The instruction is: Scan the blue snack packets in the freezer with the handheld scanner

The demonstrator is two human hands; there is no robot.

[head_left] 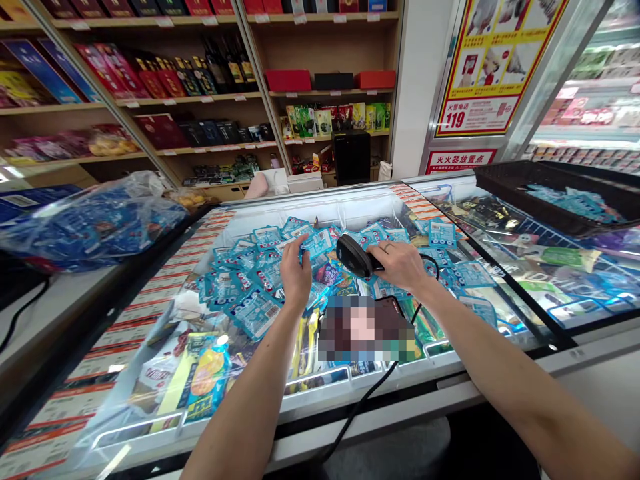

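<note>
Leaning over a glass-topped freezer, the worktop [440, 400] here, strewn with blue packets [257, 313], near a dark basket [500, 193] over to the right. Has the right hand [400, 263] up, fingers clamped around the handle of a black scanner [353, 257], poised above the heap. Has the left hand [296, 273] right at one packet [320, 241]; cannot tell whether pinching it or merely brushing it. Careful now: could send overlapping packets sliding with a stray wrist, or drag some along by snagging the black cable [357, 403]. Can't see the basket's right end, cut off; nor past the pixelated patch; nor read the small print.
</note>
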